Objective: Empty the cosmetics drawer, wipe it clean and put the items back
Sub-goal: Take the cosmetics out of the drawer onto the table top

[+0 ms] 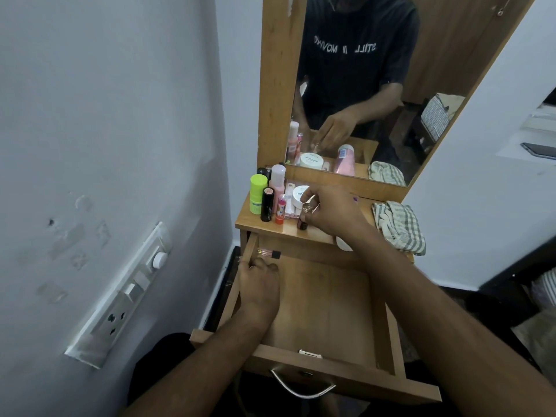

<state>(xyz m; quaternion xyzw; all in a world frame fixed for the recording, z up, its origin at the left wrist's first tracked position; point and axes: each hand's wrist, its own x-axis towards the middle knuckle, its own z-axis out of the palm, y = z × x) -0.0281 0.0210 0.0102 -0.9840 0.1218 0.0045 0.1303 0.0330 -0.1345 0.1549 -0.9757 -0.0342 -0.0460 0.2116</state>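
Observation:
The wooden drawer [328,299] is pulled out and nearly bare. A clear pink tube with a black cap [268,253] lies in its far left corner. My left hand [260,282] rests curled in that corner, fingertips just below the tube. My right hand [329,210] is over the dresser top [316,233], pinching a small dark nail-polish bottle [304,216] that stands on it. Beside it stand a green stick [258,194], a black tube [267,204], a pink bottle [277,179], a small pink-and-orange stick [281,209] and a white jar [299,195].
A checked cloth [400,227] lies crumpled on the right of the dresser top. The mirror [361,85] rises behind. The wall with a switch panel [126,293] is close on the left. A metal handle [302,386] hangs from the drawer front.

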